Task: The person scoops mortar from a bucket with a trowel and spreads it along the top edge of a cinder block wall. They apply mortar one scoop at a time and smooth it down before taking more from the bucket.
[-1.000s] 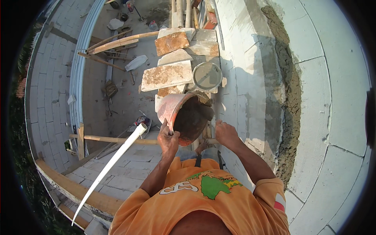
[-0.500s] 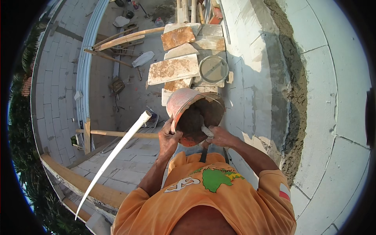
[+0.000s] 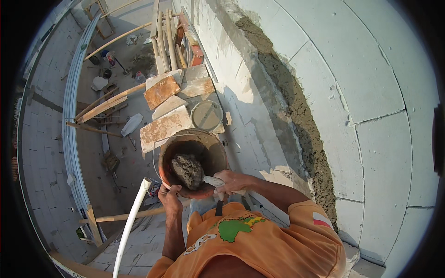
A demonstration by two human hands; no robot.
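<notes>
In front of my body a reddish bucket (image 3: 221, 150) tilts with its mouth facing up toward me. My left hand (image 3: 170, 199) grips the bucket's near left rim, thumb at the edge. My right hand (image 3: 230, 181) is closed round the pale handle of a trowel (image 3: 213, 181), at the bucket's near right rim. A heaped lump of wet grey mortar (image 3: 187, 170) lies over the trowel's blade inside the bucket, so the blade itself is hidden. The bucket's thin wire handle hangs along its left side.
To my right, a strip of mortar (image 3: 301, 120) runs along a pale block wall (image 3: 352, 92). Stained boards (image 3: 166, 125) and a round grey-topped container (image 3: 207, 115) lie ahead. A white pipe (image 3: 132, 224) rises on my left, above a lower floor with timber poles (image 3: 103, 110).
The bucket has turned more upright, showing its inside. My right hand has raised the trowel, and a lump of mortar now shows on it. The whole view has swung to the right.
</notes>
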